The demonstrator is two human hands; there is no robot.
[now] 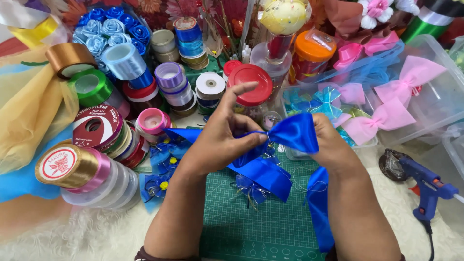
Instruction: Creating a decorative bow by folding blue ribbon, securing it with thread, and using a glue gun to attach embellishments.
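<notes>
Pinching blue bow (290, 133): left hand (220, 137), right hand (331, 145).

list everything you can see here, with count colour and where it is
blue ribbon bow: one, royal blue, held over the mat at centre
cutting mat: one, green, under the hands
ribbon spools: many, gold, green, purple, pink, white, blue, piled at left
red-lidded jar: one, clear with red lid, behind the hands
orange-lidded jar: one, orange lid, top centre right
pink bows: several, pink, in clear tubs at right
glue gun: one, blue, right edge
fabric roses: a cluster, blue, top left
small bows: a few, blue with yellow centres, left of mat
left hand: pinching the bow's middle
right hand: gripping the bow's right loop
</notes>
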